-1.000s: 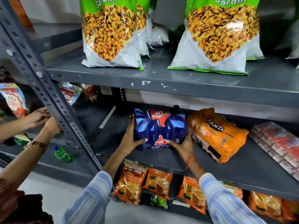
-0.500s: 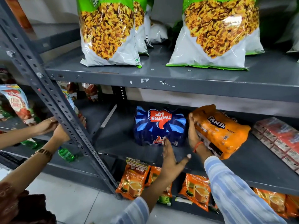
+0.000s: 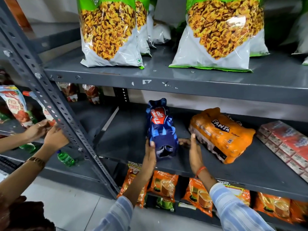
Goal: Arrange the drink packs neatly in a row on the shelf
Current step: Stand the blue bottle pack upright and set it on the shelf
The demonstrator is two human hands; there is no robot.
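A blue Thums Up drink pack (image 3: 160, 129) lies on the middle grey shelf (image 3: 126, 140), turned end-on with its short side toward me. My left hand (image 3: 150, 154) grips its front left corner, thumb on top. My right hand (image 3: 194, 152) stands open in the gap on its right, fingertips at the blue pack's side and thumb up against the orange Fanta pack (image 3: 221, 135). The Fanta pack lies at an angle, further right on the same shelf.
A red carton pack (image 3: 286, 145) lies at the shelf's right end. Big snack bags (image 3: 108, 34) stand on the shelf above, orange tea pouches (image 3: 164, 185) below. A slotted steel post (image 3: 55, 104) stands left. Another person's hands (image 3: 50, 134) handle pouches on the neighbouring rack, near a green bottle (image 3: 65, 158).
The blue pack has been turned from broadside to end-on. My left hand came back onto its front corner. My right hand moved off the Fanta pack's end into the gap between the packs.
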